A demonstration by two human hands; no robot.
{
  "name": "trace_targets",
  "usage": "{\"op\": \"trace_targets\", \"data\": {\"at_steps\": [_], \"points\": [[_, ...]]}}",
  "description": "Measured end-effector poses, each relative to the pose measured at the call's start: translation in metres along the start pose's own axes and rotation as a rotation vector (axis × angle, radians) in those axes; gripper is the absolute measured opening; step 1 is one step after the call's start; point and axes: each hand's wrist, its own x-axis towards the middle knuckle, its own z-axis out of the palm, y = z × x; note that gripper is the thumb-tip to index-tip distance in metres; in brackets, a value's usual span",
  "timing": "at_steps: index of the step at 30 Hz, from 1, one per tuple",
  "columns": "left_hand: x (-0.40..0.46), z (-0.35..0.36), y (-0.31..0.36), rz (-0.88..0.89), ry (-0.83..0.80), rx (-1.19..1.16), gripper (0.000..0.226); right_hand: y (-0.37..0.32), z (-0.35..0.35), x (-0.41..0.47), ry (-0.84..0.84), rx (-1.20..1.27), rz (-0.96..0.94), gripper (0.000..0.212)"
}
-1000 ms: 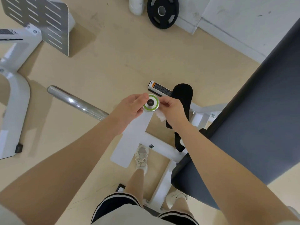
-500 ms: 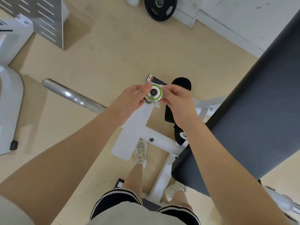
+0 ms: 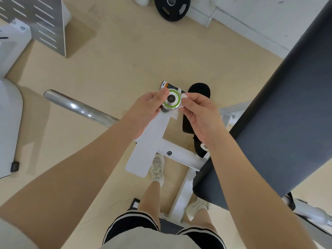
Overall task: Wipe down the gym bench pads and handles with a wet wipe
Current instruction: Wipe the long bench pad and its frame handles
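Observation:
A round metal knob with a green ring tops a white upright post of the bench frame. My left hand grips the knob's left side with thumb and fingers. My right hand pinches a white wet wipe against the knob's right side, and the wipe hangs a little below it. The long grey bench pad slopes along the right. A black roller pad lies just behind my right hand.
A chrome bar juts out to the left of the post. The white frame crossbar runs between my feet. A black weight plate leans on the far wall. Another white machine with a slotted metal plate stands left.
My right hand has slid the wipe from under the knob round to its right side. My left hand has kept its hold on the knob.

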Motion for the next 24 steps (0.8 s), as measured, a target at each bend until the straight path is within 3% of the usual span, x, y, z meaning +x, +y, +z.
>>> {"op": "trace_targets", "data": {"at_steps": [3, 4, 7, 8, 10, 12, 14, 16, 20, 24], "points": [[0.003, -0.001, -0.004, 0.024, -0.010, 0.005, 0.032, 0.007, 0.008, 0.003, 0.038, -0.117, -0.040, 0.014], [0.004, -0.002, -0.005, 0.017, 0.001, 0.014, 0.042, 0.011, 0.008, 0.006, 0.051, -0.152, -0.043, 0.013], [0.009, -0.005, -0.011, -0.038, 0.050, -0.013, 0.103, 0.013, 0.001, 0.016, 0.025, -0.385, -0.033, 0.011], [0.010, -0.005, -0.011, -0.048, 0.054, -0.029, 0.107, 0.008, -0.002, 0.022, -0.005, -0.532, -0.044, 0.011], [0.008, -0.005, -0.009, -0.067, 0.046, -0.068, 0.084, -0.008, -0.003, 0.034, -0.071, -0.766, -0.069, 0.009], [0.008, -0.009, -0.010, -0.106, 0.073, -0.169, 0.051, -0.025, 0.006, 0.048, -0.121, -0.825, -0.064, 0.009], [0.010, -0.019, -0.016, -0.145, 0.197, -0.259, 0.049, -0.038, 0.019, 0.064, -0.223, -0.814, -0.024, 0.019], [0.010, -0.028, -0.019, -0.161, 0.285, -0.261, 0.051, -0.040, 0.031, 0.077, -0.362, -0.967, 0.058, 0.023], [0.007, -0.036, -0.026, -0.174, 0.317, -0.265, 0.044, -0.034, 0.046, 0.086, -0.502, -1.192, 0.246, 0.018], [-0.002, -0.030, -0.026, -0.175, 0.289, -0.280, 0.043, -0.062, 0.050, 0.073, -0.614, -0.876, 0.394, 0.019]]}}
